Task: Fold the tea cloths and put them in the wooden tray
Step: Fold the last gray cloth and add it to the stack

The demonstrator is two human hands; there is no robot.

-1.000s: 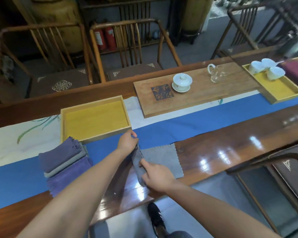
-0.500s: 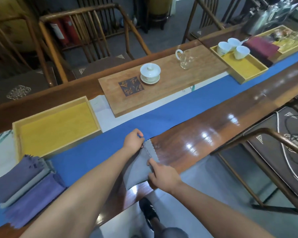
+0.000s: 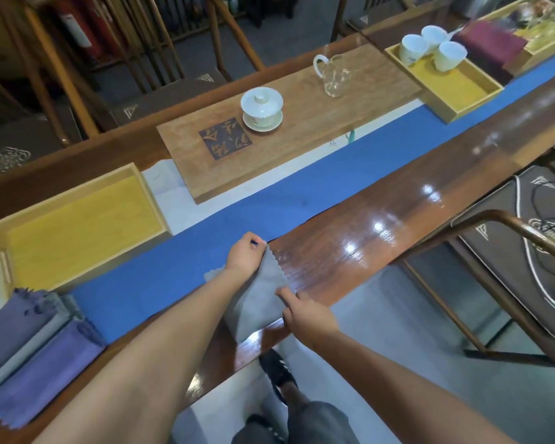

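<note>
Forearm [image 3: 161, 341] over grey cloth's [image 3: 263, 302] left part

Premises appear to be a tea room or tea house. A long polished wooden table [image 3: 382, 238] carries a blue runner [image 3: 302, 200] and a wooden tea board [image 3: 302, 100] holding a lidded white gaiwan [image 3: 261, 105] and a glass pitcher [image 3: 334, 73]. A yellow-lined tray [image 3: 455, 88] contains three white cups [image 3: 430, 46]. Traditional wooden armchairs [image 3: 148, 59] with patterned brown cushions line the far side. A red fire extinguisher [image 3: 74, 27] stands behind them.
</note>
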